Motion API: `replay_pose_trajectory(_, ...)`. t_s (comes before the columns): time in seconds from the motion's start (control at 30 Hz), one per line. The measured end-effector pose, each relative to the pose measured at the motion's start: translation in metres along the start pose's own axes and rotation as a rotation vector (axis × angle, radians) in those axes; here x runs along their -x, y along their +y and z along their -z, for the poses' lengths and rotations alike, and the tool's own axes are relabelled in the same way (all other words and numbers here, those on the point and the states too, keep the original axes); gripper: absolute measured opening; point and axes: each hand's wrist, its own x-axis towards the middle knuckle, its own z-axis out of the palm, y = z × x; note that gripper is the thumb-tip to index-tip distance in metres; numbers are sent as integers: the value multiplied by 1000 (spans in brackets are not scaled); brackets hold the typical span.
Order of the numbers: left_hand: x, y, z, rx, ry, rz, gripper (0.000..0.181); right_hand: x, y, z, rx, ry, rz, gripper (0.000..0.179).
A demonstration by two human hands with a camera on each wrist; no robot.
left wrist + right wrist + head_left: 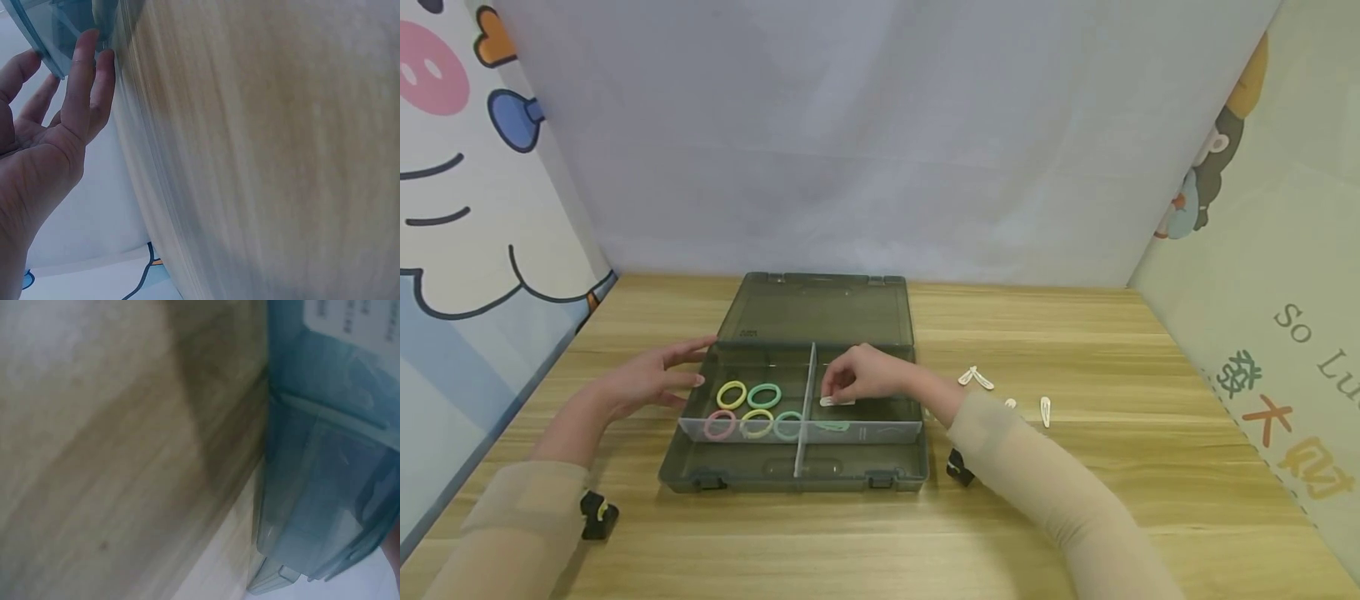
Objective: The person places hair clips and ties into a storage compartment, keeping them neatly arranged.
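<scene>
A dark translucent divided box (760, 482) lies open with its lid (827, 308) laid back. My right hand (871, 372) reaches into the back right compartment and pinches a white snap hair clip (827, 402). Below that clip, a mint-green item (832, 426) shows through the divider. Several pastel hair ties, among them a pink hair tie (707, 427), lie in the back left compartment. My left hand (643, 379) touches the box's left side with fingers spread; the left wrist view shows its fingertips at the box wall (47, 31).
White snap hair clips lie on the table right of the box: a crossed pair (982, 382), one upright clip (1046, 412) and one partly hidden by the right sleeve (1037, 475). Clear dividers (880, 431) split the box. Patterned panels (1255, 333) flank the wooden table (820, 550).
</scene>
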Motion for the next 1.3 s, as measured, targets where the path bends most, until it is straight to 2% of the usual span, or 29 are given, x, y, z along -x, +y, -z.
replay_pose_trajectory(0.2,1,1,-1,-4,7,0,74,-3,1,-5,29,-33,-24,6)
replay_pose_trajectory(0.5,1,0,-1,0,6,-5,73,-5,0,-7,57,-40,-55,8)
replay_pose_trajectory(0.87,-1,-2,1,-15,10,2,72,-7,1,-9,111,-19,-40,13)
replay_pose_trajectory(1.3,-3,-3,0,-34,14,22,70,2,-1,0,11,-9,-17,17)
